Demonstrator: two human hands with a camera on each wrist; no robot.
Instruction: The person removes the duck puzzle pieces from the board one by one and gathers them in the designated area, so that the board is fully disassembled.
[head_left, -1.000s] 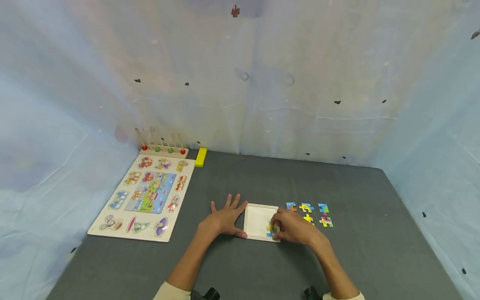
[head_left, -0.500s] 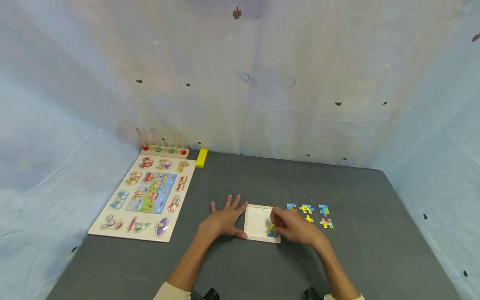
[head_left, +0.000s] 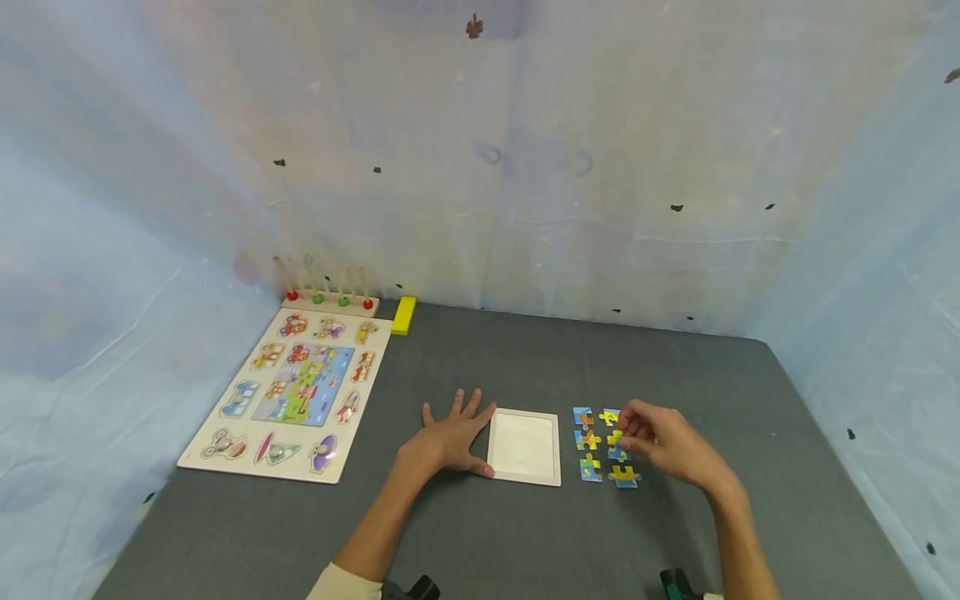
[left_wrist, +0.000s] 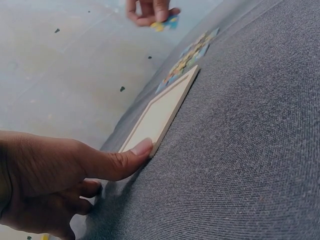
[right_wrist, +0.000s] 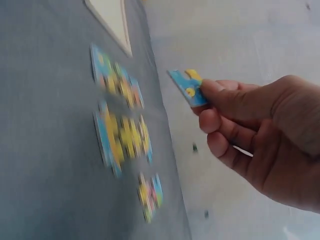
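A light wooden puzzle tray (head_left: 558, 450) lies flat on the dark cloth, bare inside. My left hand (head_left: 446, 442) is at its left side, fingers spread straight and thumb at the near left corner; in the left wrist view the thumb (left_wrist: 142, 148) rests on the tray's edge. My right hand (head_left: 667, 442) is raised over the loose jigsaw pieces (head_left: 590, 468) to the right of the tray. Between thumb and fingers it pinches one blue and yellow jigsaw piece (right_wrist: 186, 90), clear of the cloth. Some of the pieces in the head view are hidden behind this hand.
A large wooden picture puzzle board (head_left: 258, 454) lies at the left of the table. Behind it stands a pegged wooden rack (head_left: 330, 302) with red and green beads, and beside that a yellow block (head_left: 403, 316). Pale sheets (head_left: 480, 167) enclose the table.
My right hand has lifted the jigsaw piece out of the tray and carried it right, over the loose pieces. The left hand has stayed in place.
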